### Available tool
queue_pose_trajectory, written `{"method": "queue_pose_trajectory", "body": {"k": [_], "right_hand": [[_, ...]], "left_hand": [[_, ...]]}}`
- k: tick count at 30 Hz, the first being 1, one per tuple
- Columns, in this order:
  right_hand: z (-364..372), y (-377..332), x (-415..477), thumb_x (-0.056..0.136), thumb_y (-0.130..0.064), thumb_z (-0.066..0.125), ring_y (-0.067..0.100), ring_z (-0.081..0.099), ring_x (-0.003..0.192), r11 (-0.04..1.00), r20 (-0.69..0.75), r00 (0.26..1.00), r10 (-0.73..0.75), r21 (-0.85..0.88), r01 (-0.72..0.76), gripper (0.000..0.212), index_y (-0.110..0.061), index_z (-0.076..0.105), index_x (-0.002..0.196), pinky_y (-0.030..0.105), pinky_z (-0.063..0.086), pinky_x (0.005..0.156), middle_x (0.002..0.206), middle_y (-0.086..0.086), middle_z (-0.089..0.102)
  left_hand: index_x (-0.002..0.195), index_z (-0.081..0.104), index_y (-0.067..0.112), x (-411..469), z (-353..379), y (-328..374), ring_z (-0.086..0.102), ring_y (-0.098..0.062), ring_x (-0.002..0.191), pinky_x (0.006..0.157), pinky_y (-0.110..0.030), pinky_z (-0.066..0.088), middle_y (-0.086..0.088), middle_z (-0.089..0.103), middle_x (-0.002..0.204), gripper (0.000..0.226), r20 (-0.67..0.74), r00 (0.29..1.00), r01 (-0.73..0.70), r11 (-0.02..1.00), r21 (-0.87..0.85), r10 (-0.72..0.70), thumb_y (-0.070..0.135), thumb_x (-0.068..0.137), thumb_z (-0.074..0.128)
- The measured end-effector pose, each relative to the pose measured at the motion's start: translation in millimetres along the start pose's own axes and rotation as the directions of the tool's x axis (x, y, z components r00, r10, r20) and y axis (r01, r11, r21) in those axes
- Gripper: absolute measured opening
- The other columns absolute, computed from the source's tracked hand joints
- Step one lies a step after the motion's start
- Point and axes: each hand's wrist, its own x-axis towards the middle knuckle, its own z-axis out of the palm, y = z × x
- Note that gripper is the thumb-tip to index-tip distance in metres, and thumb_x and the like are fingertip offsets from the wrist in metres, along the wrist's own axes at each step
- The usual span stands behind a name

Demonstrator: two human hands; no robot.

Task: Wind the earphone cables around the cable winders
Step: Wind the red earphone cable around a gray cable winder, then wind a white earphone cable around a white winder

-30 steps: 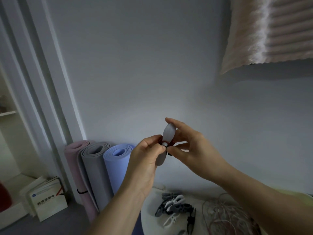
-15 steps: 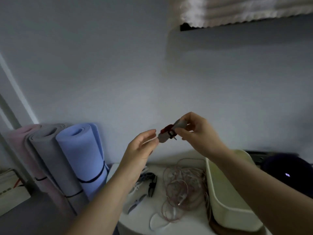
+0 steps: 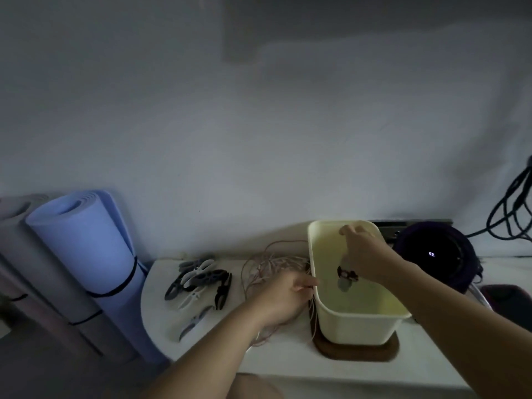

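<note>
Earphone cables (image 3: 267,269), thin and pinkish, lie in a loose tangle on the white tabletop (image 3: 288,361), just left of a cream plastic rectangular bin (image 3: 357,326) that stands on a dark wooden mat (image 3: 357,351). The left hand (image 3: 283,298) rests on the tangle with its index finger stretched toward the bin wall; whether the other fingers pinch a strand cannot be told. The right hand (image 3: 365,254) hangs over the open bin. Just under it, inside the bin, is a grey cable winder wound with dark cable (image 3: 345,279); blur hides whether the fingers touch it. Left of the tangle lies a heap of bare grey, white and black winders (image 3: 201,283). A rolled blue mat (image 3: 86,246) leans by the wall, and a dark round device (image 3: 434,254) sits right of the bin.
</note>
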Motion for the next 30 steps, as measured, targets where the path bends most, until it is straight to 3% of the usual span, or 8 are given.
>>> {"method": "queue_pose_trajectory", "body": {"k": [4,8,12,16,19,22,26,30], "right_hand": [[2,-25,-1,0.093,-0.01,0.043,0.024,0.043,0.123,0.993,-0.128,0.985,-0.119,-0.019,0.117,0.046,-0.019,0.04,0.137,0.034,0.042,0.086,0.138,0.005,0.043],[13,-61,-7,0.093,-0.015,0.045,0.021,0.057,0.104,0.955,-0.157,0.945,-0.287,0.023,0.294,0.032,-0.021,0.056,0.123,0.031,0.047,0.077,0.119,0.001,0.061],[47,-90,-4,0.092,-0.015,0.045,0.024,0.063,0.088,0.912,0.015,0.912,-0.41,0.03,0.409,0.023,-0.014,0.066,0.102,0.028,0.046,0.069,0.098,0.004,0.068],[88,-105,-6,0.096,-0.01,0.042,0.02,0.057,0.114,0.867,0.35,0.811,-0.469,0.006,0.498,0.032,-0.011,0.065,0.117,0.024,0.04,0.095,0.123,0.006,0.063],[112,-101,-7,0.096,-0.009,0.043,0.016,0.056,0.116,0.874,0.471,0.775,-0.422,-0.018,0.486,0.032,-0.017,0.065,0.117,0.027,0.04,0.098,0.126,0.002,0.061],[128,-94,-4,0.094,-0.006,0.043,0.016,0.056,0.116,0.879,0.519,0.766,-0.379,-0.056,0.473,0.034,-0.017,0.065,0.117,0.028,0.043,0.098,0.127,0.003,0.06],[135,-89,1,0.094,-0.008,0.044,0.018,0.059,0.112,0.869,0.533,0.763,-0.365,-0.098,0.484,0.032,-0.014,0.065,0.117,0.03,0.047,0.095,0.122,0.004,0.063],[127,-96,15,0.093,-0.014,0.046,0.02,0.059,0.103,0.926,0.293,0.897,-0.332,-0.079,0.369,0.027,-0.014,0.065,0.112,0.032,0.051,0.086,0.118,0.003,0.06]], "left_hand": [[0.114,0.063,0.027,-7,-18,-17,0.053,0.0,0.116,0.089,-0.006,0.039,0.012,0.061,0.119,0.023,-0.073,0.997,0.027,0.999,-0.042,-0.03,0.015,0.099,0.05],[0.1,0.06,0.035,-22,-41,-54,0.055,-0.006,0.117,0.089,-0.012,0.041,0.009,0.062,0.114,0.019,-0.201,0.975,0.084,0.994,-0.076,-0.097,0.017,0.098,0.053],[0.11,0.064,0.024,-37,-61,-92,0.057,-0.012,0.117,0.088,-0.014,0.041,0.005,0.063,0.115,0.019,-0.308,0.94,0.159,0.987,0.018,-0.145,0.015,0.099,0.051],[0.126,0.062,0.015,-46,-64,-124,0.056,-0.01,0.117,0.093,-0.014,0.038,0.001,0.06,0.13,0.029,-0.276,0.94,0.255,0.949,0.184,-0.199,0.013,0.099,0.05],[0.119,0.066,0.023,-48,-55,-140,0.059,-0.01,0.108,0.098,-0.023,0.044,0.002,0.061,0.126,0.028,-0.256,0.938,0.297,0.92,0.254,-0.232,0.014,0.097,0.052],[0.124,0.064,0.023,-49,-45,-147,0.055,-0.004,0.108,0.089,-0.012,0.039,0.008,0.056,0.12,0.032,-0.172,0.963,0.259,0.892,0.37,-0.208,0.013,0.097,0.05],[0.134,0.056,0.022,-46,-37,-153,0.044,-0.011,0.13,0.106,-0.019,0.033,0.003,0.05,0.14,0.042,-0.067,0.973,0.23,0.885,0.404,-0.222,0.009,0.095,0.046],[0.134,0.054,0.015,-42,-36,-155,0.043,-0.014,0.13,0.106,-0.025,0.034,0.0,0.051,0.138,0.041,-0.07,0.968,0.248,0.878,0.409,-0.241,0.015,0.094,0.047]]}}
